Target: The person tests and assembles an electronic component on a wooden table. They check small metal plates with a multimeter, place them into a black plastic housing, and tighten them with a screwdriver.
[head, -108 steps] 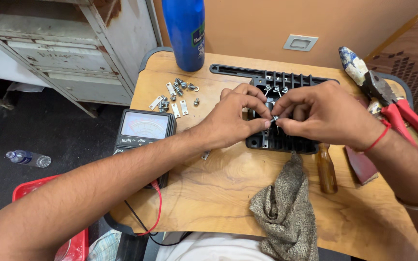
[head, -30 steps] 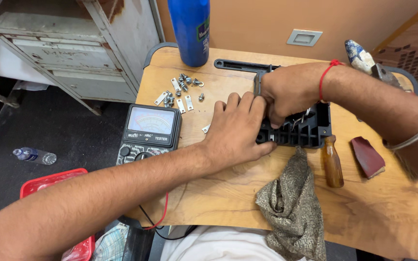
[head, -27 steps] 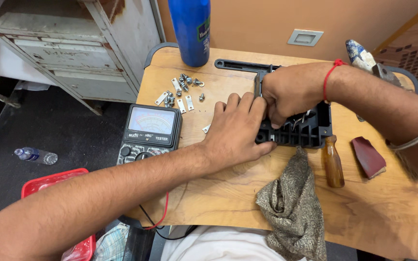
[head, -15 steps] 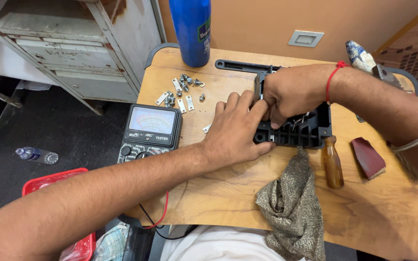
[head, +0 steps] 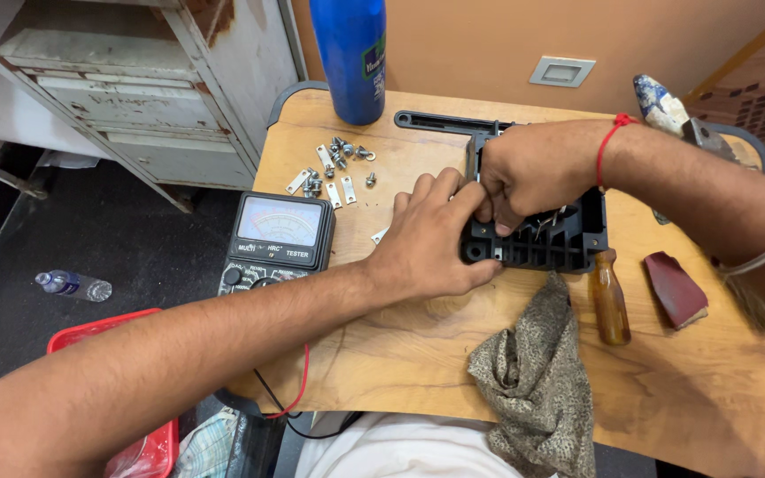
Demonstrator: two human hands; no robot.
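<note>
Your right hand (head: 529, 173) is clenched over the top left corner of the black ribbed plastic block (head: 542, 239), fingers curled down into it; what they pinch is hidden. Your left hand (head: 431, 239) grasps the block's near left end, steadying it. The block lies on the wooden surface (head: 400, 354), long axis left to right, directly under both hands, open ribbed side facing you.

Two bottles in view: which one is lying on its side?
The small clear plastic bottle on the dark floor, left of the table, lies on its side. The tall blue bottle stands upright on the table's far edge.
</note>
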